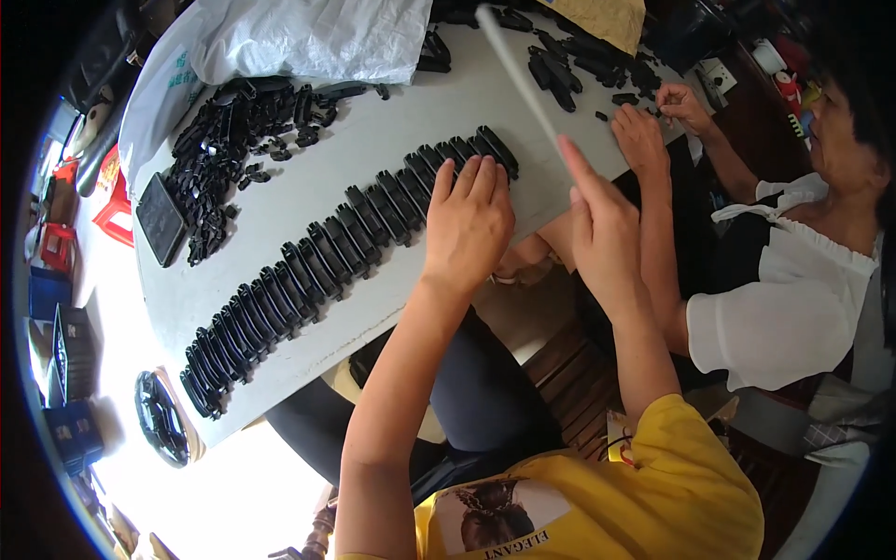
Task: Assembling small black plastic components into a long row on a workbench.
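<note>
Nearest, my left hand (467, 224) lies flat and unclenched, fingers together, pressing on the near end of the row of black plastic clips (345, 266) that runs diagonally across the pale tabletop (280, 187). My right hand (602, 233) is closed around a thin white rod (518, 79), held raised and slanting away over the tabletop. I judge the step in hand to be aligning the row; the next move calls for steady pressure so the ribbed, glossy pieces stay edge to edge. Farther off, a loose heap of black parts (233, 140) lies beside a white woven sack (280, 42). Farthest right, a co-worker's hands (653, 121) sort similar pieces.
</note>
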Demonstrator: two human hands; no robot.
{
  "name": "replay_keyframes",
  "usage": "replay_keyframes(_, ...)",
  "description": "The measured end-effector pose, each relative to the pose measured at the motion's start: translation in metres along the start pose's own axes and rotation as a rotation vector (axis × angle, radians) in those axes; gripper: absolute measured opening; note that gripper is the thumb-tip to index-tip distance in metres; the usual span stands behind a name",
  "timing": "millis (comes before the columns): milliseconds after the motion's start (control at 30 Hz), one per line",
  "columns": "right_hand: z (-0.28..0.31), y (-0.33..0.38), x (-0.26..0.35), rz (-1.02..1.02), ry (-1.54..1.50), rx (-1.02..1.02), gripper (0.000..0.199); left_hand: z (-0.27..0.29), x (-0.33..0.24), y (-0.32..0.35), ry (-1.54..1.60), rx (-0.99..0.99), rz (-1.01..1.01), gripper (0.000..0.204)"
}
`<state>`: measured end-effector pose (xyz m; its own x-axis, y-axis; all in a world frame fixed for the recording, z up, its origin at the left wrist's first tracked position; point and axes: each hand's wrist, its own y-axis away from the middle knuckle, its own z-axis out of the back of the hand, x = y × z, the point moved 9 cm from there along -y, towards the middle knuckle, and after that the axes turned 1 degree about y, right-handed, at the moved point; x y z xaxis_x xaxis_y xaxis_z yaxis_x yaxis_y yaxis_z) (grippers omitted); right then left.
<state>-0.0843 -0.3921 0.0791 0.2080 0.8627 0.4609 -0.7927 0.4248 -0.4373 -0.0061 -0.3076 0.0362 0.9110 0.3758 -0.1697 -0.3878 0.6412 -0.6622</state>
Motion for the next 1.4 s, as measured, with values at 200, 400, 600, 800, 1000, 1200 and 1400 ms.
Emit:
replay_keyframes(200,-0.034,0.003,-0.012,-0.099,0.416,0.352,0.058,-0.002,0.001,0.0,0.005,-0.016,-0.011,0.033)
replay_keyframes(400,-0.008,0.001,-0.006,-0.106,0.254,0.181,0.059,0.002,-0.001,0.0,-0.007,-0.042,-0.025,0.032)
replay_keyframes(600,-0.009,0.006,0.006,-0.013,0.191,0.125,0.061,0.006,0.002,0.001,-0.012,-0.06,0.013,0.03)
replay_keyframes(800,-0.039,0.015,0.0,0.019,0.377,0.267,0.062,0.005,0.004,0.001,-0.001,-0.097,0.017,0.027)
replay_keyframes(1000,-0.003,0.011,0.017,0.087,0.172,0.008,0.066,0.014,0.004,0.002,0.002,-0.145,0.027,0.026)
replay_keyframes(1200,-0.036,0.004,-0.003,-0.013,0.436,0.333,0.061,0.01,0.01,0.001,-0.03,-0.13,0.077,0.026)
replay_keyframes(1400,-0.014,-0.002,0.004,-0.045,0.173,0.145,0.057,0.011,0.007,0.002,-0.046,-0.135,0.069,0.025)
